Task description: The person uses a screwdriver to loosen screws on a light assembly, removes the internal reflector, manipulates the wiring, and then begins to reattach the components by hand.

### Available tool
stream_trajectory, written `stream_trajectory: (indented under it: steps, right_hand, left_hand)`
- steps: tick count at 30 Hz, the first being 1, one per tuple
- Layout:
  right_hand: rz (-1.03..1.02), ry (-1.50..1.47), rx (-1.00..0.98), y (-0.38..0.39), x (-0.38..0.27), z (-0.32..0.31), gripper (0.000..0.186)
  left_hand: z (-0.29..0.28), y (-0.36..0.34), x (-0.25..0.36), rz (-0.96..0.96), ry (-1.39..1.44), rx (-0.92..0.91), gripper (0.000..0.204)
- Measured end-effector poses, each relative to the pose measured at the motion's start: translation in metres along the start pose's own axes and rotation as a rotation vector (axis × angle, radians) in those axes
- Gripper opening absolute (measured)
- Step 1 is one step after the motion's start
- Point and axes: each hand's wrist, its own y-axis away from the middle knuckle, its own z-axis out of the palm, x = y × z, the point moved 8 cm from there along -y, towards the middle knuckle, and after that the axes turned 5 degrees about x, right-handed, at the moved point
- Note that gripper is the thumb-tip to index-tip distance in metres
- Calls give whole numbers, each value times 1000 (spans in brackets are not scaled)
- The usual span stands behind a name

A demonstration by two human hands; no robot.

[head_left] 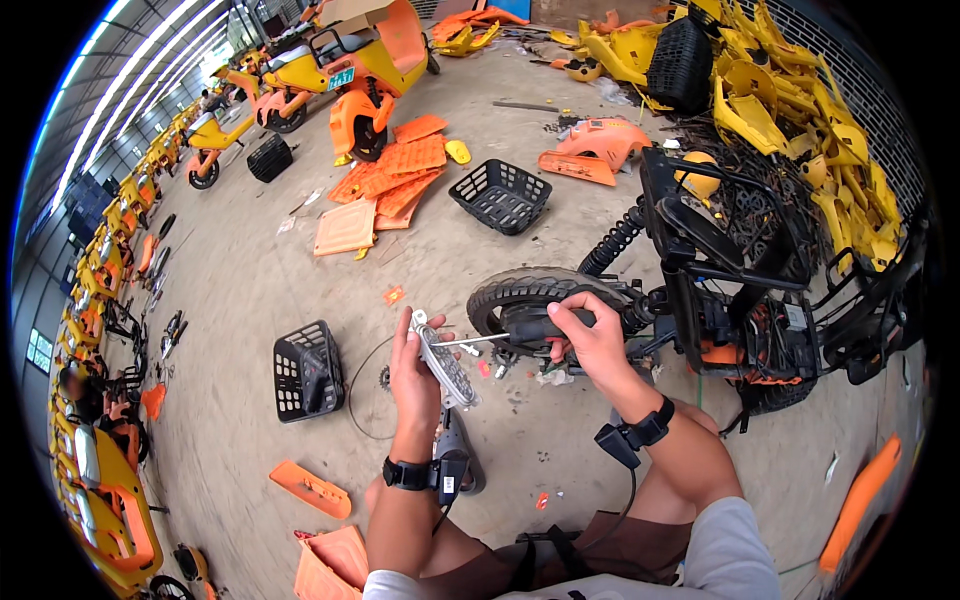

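My left hand [413, 370] grips an elongated part [445, 368] with a pale, ribbed face and a light metal tab at its upper end; its exact kind I cannot make out. In my right hand [592, 340] is a screwdriver [531, 329] with a dark handle. Its long shaft points left, and the tip reaches the face of the part. Just beyond my hands a black knobbly tyre [505, 285] belongs to a stripped scooter frame [735, 260] on my right. A thin cable [352, 385] curves over the floor left of my left hand.
A black basket [308, 375] with a dark object inside stands on the left, another black basket [500, 197] farther ahead. Orange panels [395, 180] lie beyond, near parked scooters [350, 85]. Yellow body panels [840, 150] pile up at far right. An orange strip [860, 505] lies near right.
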Motion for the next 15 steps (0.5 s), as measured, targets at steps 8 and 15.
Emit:
stream_trajectory:
  steps: [8, 15]
  right_hand:
    - [-84, 9, 92, 4, -20, -15, 20]
    - [-183, 65, 77, 10, -30, -15, 20]
  left_hand:
    - [11, 0, 2, -40, 94, -17, 55]
    - [18, 0, -1, -92, 154, -107, 56]
